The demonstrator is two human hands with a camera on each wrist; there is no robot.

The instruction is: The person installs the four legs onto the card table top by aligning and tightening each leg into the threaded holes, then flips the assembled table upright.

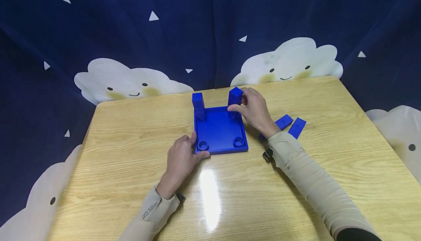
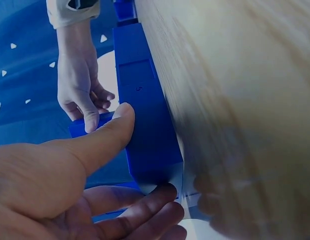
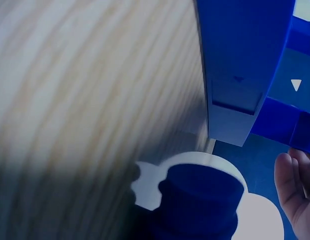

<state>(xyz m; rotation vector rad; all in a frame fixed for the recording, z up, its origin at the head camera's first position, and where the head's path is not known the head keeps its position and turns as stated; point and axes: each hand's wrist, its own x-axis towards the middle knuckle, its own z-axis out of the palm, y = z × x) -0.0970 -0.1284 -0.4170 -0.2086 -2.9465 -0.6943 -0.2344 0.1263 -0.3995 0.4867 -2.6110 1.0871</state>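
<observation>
A blue square base (image 1: pixel 219 131) with a raised rim lies on the table. My left hand (image 1: pixel 180 157) grips its near left corner, thumb along the front edge and fingers at the left side. In the left wrist view, the thumb presses the base's side wall (image 2: pixel 151 120). One blue post (image 1: pixel 198 103) stands upright at the far left corner. At the far right corner, my right hand (image 1: pixel 257 108) holds a second blue post (image 1: pixel 235 96) between thumb and fingers; its lower end is partly hidden by the thumb. Round sockets (image 1: pixel 238 142) show at both near corners.
Two blue blocks, one slanted (image 1: pixel 284 121) and another (image 1: pixel 297 127) beside it, lie right of the base near my right wrist. A further blue piece (image 1: pixel 262 137) is mostly hidden by that wrist. Behind the wooden table (image 1: pixel 138 124) hangs a dark blue curtain (image 1: pixel 197 22) with clouds.
</observation>
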